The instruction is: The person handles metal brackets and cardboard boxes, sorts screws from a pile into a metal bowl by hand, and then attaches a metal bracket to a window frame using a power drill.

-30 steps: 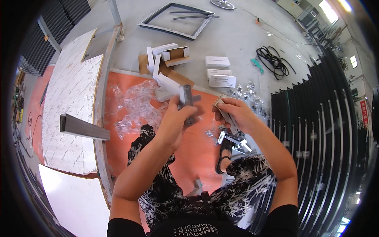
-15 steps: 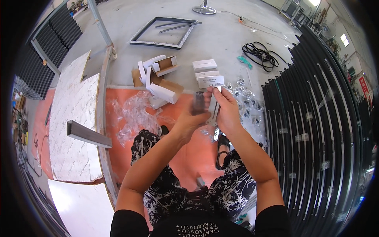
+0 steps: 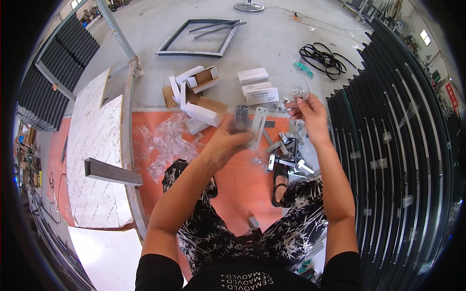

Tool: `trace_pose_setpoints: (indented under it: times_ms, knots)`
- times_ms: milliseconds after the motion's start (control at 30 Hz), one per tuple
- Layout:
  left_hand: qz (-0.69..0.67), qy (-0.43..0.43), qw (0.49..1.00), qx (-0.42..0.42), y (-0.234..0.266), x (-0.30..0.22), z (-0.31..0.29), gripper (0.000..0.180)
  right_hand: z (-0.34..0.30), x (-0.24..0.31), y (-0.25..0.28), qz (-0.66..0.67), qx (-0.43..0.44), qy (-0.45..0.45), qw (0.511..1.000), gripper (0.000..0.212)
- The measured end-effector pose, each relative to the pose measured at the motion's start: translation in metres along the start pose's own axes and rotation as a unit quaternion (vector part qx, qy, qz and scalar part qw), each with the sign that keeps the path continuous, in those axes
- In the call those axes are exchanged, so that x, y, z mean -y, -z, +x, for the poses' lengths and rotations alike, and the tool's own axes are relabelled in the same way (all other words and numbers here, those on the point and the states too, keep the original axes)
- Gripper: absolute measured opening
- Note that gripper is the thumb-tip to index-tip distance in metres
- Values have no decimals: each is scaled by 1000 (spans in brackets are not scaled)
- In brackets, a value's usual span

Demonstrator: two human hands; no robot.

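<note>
My left hand is closed around a hinge-like metal fitting: a dark grey block, smeared by motion, beside a pale slotted metal plate. My right hand is raised apart from it, to the right, with thumb and fingers pinching a small clear packet of shiny bits too small to name. Beneath and between the hands, a pile of metal fittings lies on the orange sheet, near my right foot. White boxes sit just beyond the hands.
Opened cardboard boxes and crumpled clear plastic lie to the left. A metal tube juts from a frame there. Black profiles stack on the right. Black cable and a rectangular frame lie farther off.
My right hand has left the slotted plate and moved right, now pinching the small packet. The left hand keeps the fitting. The metal pile and front white box have come into clearer view.
</note>
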State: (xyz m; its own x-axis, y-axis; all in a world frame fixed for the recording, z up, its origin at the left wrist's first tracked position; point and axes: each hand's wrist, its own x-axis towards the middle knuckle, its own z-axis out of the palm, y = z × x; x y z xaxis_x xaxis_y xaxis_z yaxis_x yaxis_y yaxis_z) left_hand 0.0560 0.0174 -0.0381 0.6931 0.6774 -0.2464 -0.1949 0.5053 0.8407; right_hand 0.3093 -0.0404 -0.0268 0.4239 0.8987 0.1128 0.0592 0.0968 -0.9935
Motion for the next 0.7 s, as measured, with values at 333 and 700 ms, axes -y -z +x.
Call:
trace_pose_setpoints:
  times_ms: [333,700]
  knots:
    - [6,-38,999,-19,8,-6,-3,50,-22,19,-18,99,78,-79,989,25]
    - [38,-112,993,-6,13,12,5,55,-51,26,-56,-23,137,-68,988,10]
